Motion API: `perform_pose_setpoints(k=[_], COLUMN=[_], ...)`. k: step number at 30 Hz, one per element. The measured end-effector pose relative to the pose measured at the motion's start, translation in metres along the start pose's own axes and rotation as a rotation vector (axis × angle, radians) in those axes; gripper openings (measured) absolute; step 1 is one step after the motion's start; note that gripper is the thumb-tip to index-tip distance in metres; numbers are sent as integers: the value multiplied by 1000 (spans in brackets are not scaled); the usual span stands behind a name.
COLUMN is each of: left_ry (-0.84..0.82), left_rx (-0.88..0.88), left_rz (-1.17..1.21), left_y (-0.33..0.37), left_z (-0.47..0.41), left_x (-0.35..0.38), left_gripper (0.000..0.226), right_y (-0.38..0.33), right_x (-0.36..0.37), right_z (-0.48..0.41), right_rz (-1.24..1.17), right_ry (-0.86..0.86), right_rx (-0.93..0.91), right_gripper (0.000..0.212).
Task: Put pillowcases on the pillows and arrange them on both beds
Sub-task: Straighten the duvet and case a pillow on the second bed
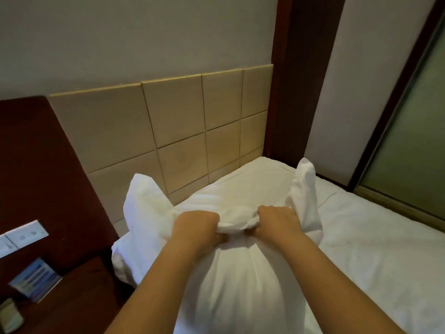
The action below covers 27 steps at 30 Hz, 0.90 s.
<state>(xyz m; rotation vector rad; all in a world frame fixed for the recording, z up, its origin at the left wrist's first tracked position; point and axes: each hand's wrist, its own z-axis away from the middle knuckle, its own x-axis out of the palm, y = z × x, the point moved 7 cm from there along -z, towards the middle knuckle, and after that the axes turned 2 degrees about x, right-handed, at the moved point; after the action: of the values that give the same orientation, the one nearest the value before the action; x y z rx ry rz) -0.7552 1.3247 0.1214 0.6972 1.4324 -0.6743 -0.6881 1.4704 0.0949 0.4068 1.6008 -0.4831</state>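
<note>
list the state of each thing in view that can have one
left hand: grips the bunched pillowcase
right hand: grips the same bunch
pillowcase: gathered at the top, two corners sticking up
pillow: stands on end on the bed
second pillow: lies flat by the headboard
bed: covered in white sheet

Both bare forearms extended forward, angled inward. The left hand (pixel 196 225) and right hand (pixel 277 219) sat close together, knuckles up, fingers curled tightly into bunched pillowcase (pixel 238 216) fabric.
</note>
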Motion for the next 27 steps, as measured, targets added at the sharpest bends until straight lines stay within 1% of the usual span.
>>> perform_pose_setpoints(k=[2,4,7,9,11,12,15,18,19,21,23,24,27], left_ry=[-30,-54,-111,-170,-198,-199,-139,-63,-46,-8,45,55,118], left_rx=[79,123,122,91,37,6,-85,-71,-52,-17,10,17,41], left_rz=[-59,-59,42,164,321,408,602,723,753,784,824,841,873], left_y=[-13,-38,-84,-114,-143,-157,-190,-198,-197,-198,-202,-203,-204], left_z=[-16,-37,-72,-90,-106,-113,-137,-156,-161,-166,-171,-172,-181], left_x=[29,55,83,96,102,101,80,39,24,-6,-33,-46,-76], left_gripper=[25,26,27,28,29,30,27,30,32,35,38,40,44], right_y=[-14,-30,-61,-83,-101,-109,-124,-131,-132,-133,-135,-138,-146], right_x=[24,48,76,92,106,105,66,4,-14,-45,-74,-87,-117], right_z=[-22,-44,-78,-100,-123,-136,-171,-193,-197,-201,-203,-207,-219], right_rz=[37,47,43,50,60,81,85,98,104,97,112,126,103], right_ry=[-27,-46,-76,-111,-140,-123,-119,-45,-50,-34,-13,-3,46], right_rx=[6,9,36,65,38,18,-35,-34,-13,6,33,33,15], right_gripper=[30,24,19,15,32,35,22,16,15,20,32,35,37])
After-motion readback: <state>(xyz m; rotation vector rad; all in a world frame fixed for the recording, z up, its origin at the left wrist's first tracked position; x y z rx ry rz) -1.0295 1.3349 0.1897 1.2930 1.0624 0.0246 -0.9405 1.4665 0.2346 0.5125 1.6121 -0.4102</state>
